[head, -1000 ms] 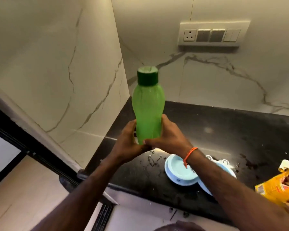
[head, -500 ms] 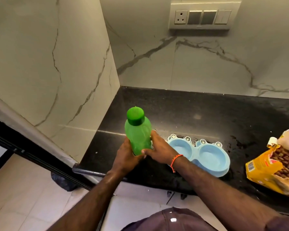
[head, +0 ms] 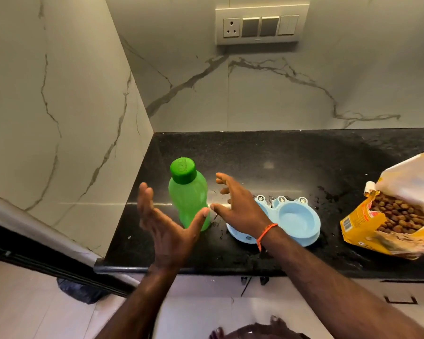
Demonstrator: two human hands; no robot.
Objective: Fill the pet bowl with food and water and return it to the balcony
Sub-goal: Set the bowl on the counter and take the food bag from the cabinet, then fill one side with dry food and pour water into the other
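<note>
Both hands have let go of the green water bottle [head: 188, 194], which now stands upright on the black countertop [head: 291, 165] left of centre. The left hand [head: 165, 228] and right hand [head: 240, 206] flank it, fingers spread wide, holding nothing. The blue double pet bowl [head: 295, 220] sits just right, bottle cap lettering unreadable. Open kibble bag [head: 387, 216] lies far right, its print illegible.

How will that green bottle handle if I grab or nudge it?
The bottle stands tall on a narrow base, so a push near the cap could probably tip it. Water drops on the counter beside it suggest it may be slippery. The smooth plastic likely flexes a little rather than breaking.
</note>
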